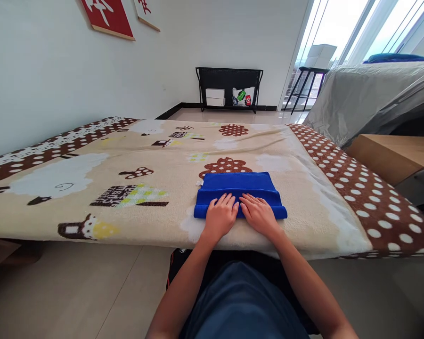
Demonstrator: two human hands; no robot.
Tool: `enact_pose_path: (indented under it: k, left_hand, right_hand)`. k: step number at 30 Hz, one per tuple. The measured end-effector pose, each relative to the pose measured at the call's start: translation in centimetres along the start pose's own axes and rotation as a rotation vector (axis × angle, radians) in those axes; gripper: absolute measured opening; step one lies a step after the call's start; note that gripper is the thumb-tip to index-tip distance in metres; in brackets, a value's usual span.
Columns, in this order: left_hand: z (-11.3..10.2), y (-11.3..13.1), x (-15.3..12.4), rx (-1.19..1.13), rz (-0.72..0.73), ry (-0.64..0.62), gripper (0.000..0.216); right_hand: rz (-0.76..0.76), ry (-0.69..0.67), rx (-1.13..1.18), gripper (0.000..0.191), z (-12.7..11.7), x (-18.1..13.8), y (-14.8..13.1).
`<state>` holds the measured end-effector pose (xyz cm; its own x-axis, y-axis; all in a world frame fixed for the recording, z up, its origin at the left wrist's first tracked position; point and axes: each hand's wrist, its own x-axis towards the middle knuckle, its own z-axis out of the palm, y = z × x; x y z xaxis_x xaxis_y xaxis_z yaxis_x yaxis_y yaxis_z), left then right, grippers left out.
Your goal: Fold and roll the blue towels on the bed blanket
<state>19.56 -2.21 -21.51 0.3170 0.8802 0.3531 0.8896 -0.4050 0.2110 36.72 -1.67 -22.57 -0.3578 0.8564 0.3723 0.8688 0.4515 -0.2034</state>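
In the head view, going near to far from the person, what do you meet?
Left hand and right hand flat on the folded blue towel → patterned blanket → black rack by the wall.

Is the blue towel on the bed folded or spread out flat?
Folded. The blue towel shows a doubled layer with a ridge across its near part, and both hands, left hand and right hand, lie flat on that near edge.

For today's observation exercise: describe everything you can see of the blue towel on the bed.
The blue towel is plain, soft-looking cloth, folded into a flat rectangle with a small white tag at its far left corner. It lies on the patterned blanket near the bed's front edge. The left hand and right hand rest flat on its near edge.
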Motion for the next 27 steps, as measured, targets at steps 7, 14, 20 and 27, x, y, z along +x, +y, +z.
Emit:
enact_pose_path:
  k: [7, 14, 20, 27]
  left_hand:
    - [-1.4, -6.6, -2.6, 0.057, -0.192, 0.077, 0.043]
    - [-3.4, -8.9, -5.6, 0.054, -0.072, 0.24, 0.035]
    - [-4.7, -9.1, -6.9, -0.007, 0.134, 0.055, 0.042]
    - [-3.6, -9.2, -5.8, -0.002, 0.046, 0.079, 0.048]
  right_hand:
    - [0.219, 0.098, -0.057, 0.044, -0.8, -3.0, 6.0]
    - [0.085, 0.248, -0.03, 0.039, -2.2, -6.9, 9.9]
    - [-0.047, 0.165, 0.047, 0.033, -3.6, -9.0, 10.1]
    - [0.013, 0.171, 0.05, 0.035, -2.7, -7.9, 10.0]
